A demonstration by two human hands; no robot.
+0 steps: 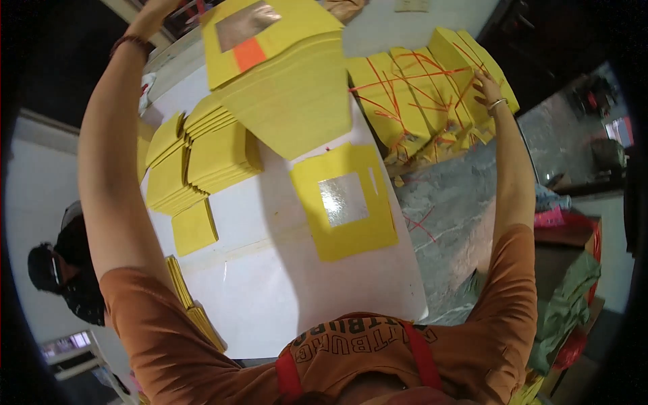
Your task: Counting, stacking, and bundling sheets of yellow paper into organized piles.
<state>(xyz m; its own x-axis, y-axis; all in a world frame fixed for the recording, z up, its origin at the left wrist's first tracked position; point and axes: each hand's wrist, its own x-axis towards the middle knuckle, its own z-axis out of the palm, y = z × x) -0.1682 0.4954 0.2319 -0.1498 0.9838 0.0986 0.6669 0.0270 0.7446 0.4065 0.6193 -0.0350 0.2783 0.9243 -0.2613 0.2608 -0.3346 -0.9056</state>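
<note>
At the top left my left hand (155, 19) is raised beside the tall stack, its fingers cut off by the frame edge. My right hand (487, 89) reaches to the far right, fingers apart, over yellow bundles (408, 101) tied with red string (388, 84). Between the hands rises a tall stack of yellow paper sheets (287, 101); its top sheet carries a silver panel and an orange patch. In front of it, a yellow sheet (307, 233) with a shiny silver square lies flat on the white table (270, 297).
Smaller yellow paper stacks (219, 152) stand on the table's left side, with thin piles (179, 283) along its near left edge. Loose red string (422, 223) lies on the grey floor at right. A person in a black cap (46, 266) is at far left. Bags and boxes (567, 304) crowd the right.
</note>
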